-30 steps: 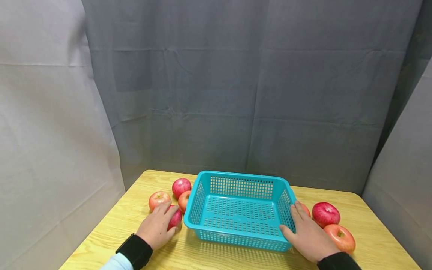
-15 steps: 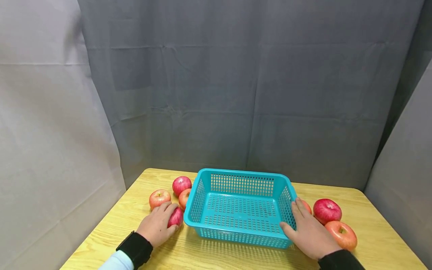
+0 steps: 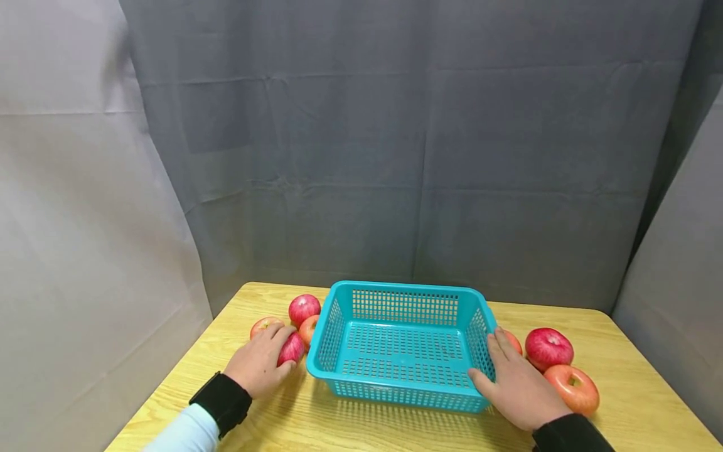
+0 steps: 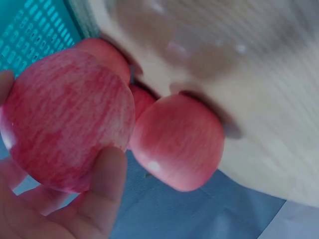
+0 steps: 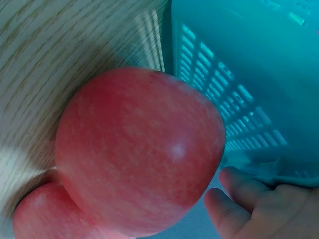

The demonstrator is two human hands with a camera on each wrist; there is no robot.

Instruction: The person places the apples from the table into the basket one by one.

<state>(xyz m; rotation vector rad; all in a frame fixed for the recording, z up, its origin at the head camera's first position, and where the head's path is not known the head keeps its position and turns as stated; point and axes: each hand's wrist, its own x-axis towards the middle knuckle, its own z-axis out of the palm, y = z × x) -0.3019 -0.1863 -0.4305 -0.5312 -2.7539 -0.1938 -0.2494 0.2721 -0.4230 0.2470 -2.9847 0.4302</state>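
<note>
My left hand [image 3: 257,363] grips a red apple [image 3: 290,349] left of the basket. In the left wrist view, thumb and fingers curl round that apple [image 4: 70,119], which appears raised off the table. Close by are a paler apple [image 3: 263,324], partly hidden by the hand, a red apple [image 3: 304,309] and an orange-red apple [image 3: 309,330] beside the basket. The turquoise plastic basket [image 3: 403,388] has nothing in it. My right hand [image 3: 519,389] rests on its right rim, fingers extended, thumb over the edge. In the right wrist view, a large apple [image 5: 139,149] is near the fingertips.
Right of the basket, a red apple [image 3: 548,348] and an orange-red apple [image 3: 573,388] sit together, with another apple [image 3: 513,342] partly behind my right hand. Everything stands on a wooden table [image 3: 361,433]. A grey cloth [image 3: 367,157] hangs behind it.
My left hand has moved slightly up and away with the red apple, now covering more of the paler apple. The right hand stays on the basket rim. The head view has shifted slightly.
</note>
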